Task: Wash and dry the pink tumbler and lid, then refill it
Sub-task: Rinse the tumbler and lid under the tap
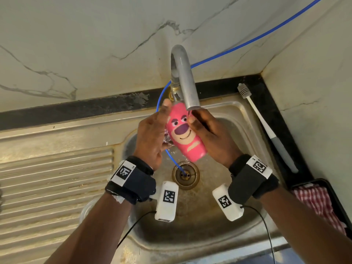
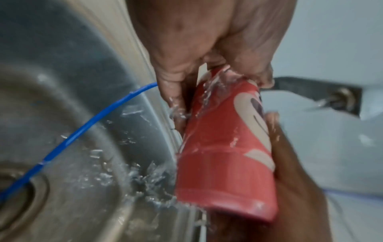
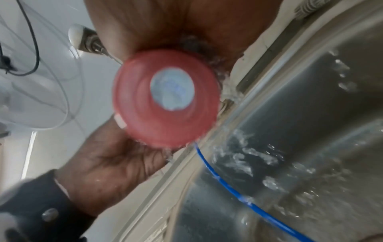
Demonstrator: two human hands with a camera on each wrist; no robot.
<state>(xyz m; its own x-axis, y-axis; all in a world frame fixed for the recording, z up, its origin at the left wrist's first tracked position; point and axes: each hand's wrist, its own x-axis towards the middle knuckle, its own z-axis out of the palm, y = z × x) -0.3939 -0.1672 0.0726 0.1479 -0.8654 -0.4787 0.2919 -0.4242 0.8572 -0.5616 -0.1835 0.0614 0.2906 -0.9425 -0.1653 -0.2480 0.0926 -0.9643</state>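
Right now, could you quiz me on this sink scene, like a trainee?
1. True or false: both hands hold the pink tumbler under the tap.
2. Which lies beside the sink at the right? A) bottle brush B) fork C) sponge
3. Fill in: a thin ____ tube runs into the drain.

Key: 1 true: left hand, right hand. 2 A, the bottle brush. 3 blue.

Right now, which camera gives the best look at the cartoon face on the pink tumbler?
The head view: the whole face on the pink tumbler shows between both hands under the tap. The left wrist view catches only a blurred edge of the face, and the right wrist view shows just the tumbler's round base.
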